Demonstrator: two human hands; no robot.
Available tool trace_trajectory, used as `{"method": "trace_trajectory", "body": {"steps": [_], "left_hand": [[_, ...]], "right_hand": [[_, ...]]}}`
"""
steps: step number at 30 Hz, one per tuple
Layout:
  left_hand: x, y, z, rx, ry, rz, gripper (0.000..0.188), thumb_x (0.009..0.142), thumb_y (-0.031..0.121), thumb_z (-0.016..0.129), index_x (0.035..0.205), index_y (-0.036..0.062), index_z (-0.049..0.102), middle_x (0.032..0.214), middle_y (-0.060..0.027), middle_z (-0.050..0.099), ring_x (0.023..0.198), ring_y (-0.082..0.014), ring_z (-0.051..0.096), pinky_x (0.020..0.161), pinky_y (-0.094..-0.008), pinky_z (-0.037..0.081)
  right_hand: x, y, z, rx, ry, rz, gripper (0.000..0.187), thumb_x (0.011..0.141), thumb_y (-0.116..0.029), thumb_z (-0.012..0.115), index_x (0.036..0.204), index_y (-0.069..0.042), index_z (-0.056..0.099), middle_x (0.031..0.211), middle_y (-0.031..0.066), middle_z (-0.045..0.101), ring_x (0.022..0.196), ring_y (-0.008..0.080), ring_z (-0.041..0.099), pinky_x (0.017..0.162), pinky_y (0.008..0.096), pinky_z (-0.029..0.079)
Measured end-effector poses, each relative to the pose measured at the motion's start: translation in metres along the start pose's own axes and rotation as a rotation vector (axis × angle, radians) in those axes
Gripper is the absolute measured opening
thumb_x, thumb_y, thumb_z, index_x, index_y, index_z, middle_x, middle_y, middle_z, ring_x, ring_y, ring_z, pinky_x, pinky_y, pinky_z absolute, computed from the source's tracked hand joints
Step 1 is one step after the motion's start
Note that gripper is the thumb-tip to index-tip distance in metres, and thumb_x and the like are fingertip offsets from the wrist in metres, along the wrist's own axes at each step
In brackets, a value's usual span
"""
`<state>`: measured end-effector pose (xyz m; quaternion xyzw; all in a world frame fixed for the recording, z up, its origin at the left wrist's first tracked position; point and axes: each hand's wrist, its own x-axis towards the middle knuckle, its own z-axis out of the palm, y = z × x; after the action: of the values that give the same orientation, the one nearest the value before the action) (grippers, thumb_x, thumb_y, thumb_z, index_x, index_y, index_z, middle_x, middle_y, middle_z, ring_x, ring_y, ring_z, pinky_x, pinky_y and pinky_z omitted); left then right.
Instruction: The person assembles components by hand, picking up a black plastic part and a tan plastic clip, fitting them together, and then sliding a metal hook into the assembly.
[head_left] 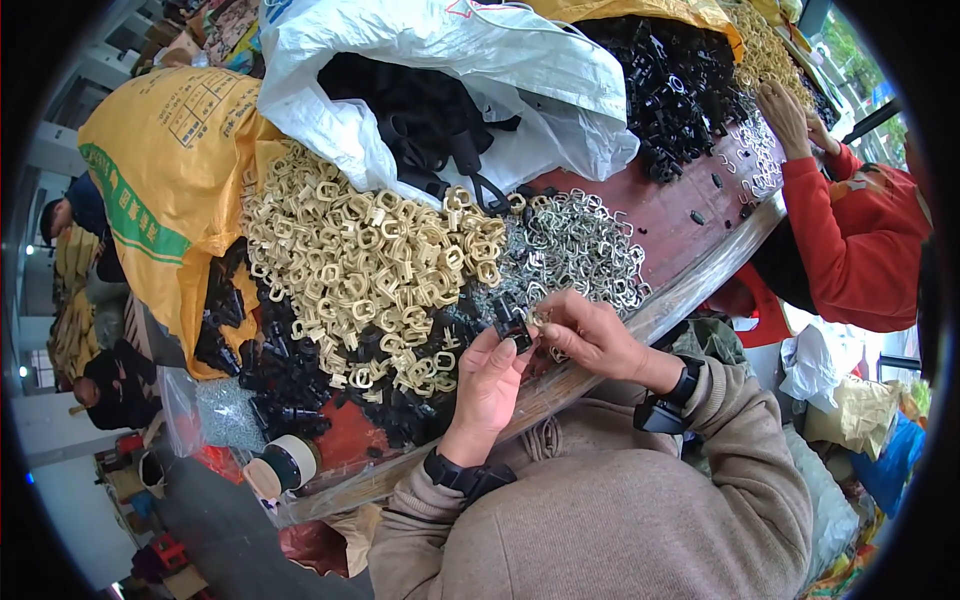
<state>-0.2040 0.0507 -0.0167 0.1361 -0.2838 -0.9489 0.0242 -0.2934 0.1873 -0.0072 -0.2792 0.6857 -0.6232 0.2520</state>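
A heap of cream plastic buckle frames (370, 265) covers the middle of the reddish worktop (690, 215), with black plastic buckle parts (285, 375) spilling along its near left side and a tangle of bright wire clips (580, 245) to its right. Behind these slump a yellow woven sack (165, 165), a white plastic bag (470, 60) showing black straps, and a further mound of black parts (680, 85). A co-worker's hand (785, 115), on a red sleeve, rests among clips at the far right. At the near edge, in front of the cream heap, the left hand (490, 380) pinches a small black buckle (515, 330) between thumb and fingertips, holding it just above the worktop. The right hand (585, 335) closes on the same buckle from the right, fingers touching it together with a metal clip, too small to make out. Both wrists carry black bands.
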Motion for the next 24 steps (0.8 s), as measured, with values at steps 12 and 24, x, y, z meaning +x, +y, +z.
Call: {"method": "trace_trajectory", "body": {"steps": [12, 24], "left_hand": [[-0.004, 0.002, -0.003, 0.081, 0.051, -0.151, 0.021, 0.079, 0.01, 0.057, 0.098, 0.0015, 0.053, 0.096, -0.0081, 0.058, 0.087, -0.0165, 0.057, 0.078, -0.026, 0.046], [-0.006, -0.003, -0.006, 0.093, 0.031, -0.206, 0.029, 0.078, 0.017, 0.06, 0.099, -0.0006, 0.053, 0.093, -0.0094, 0.059, 0.084, -0.0204, 0.059, 0.074, -0.0269, 0.049]], "right_hand": [[0.002, -0.019, -0.024, -0.091, -0.049, -0.106, 0.015, 0.084, -0.015, 0.05, 0.081, -0.001, 0.054, 0.067, 0.0065, 0.054, 0.06, 0.0142, 0.055, 0.053, 0.0255, 0.043], [-0.002, -0.018, -0.006, 0.098, -0.154, 0.032, 0.017, 0.085, -0.019, 0.05, 0.081, -0.002, 0.051, 0.07, 0.0011, 0.054, 0.06, 0.0051, 0.05, 0.053, 0.0196, 0.041]]}}
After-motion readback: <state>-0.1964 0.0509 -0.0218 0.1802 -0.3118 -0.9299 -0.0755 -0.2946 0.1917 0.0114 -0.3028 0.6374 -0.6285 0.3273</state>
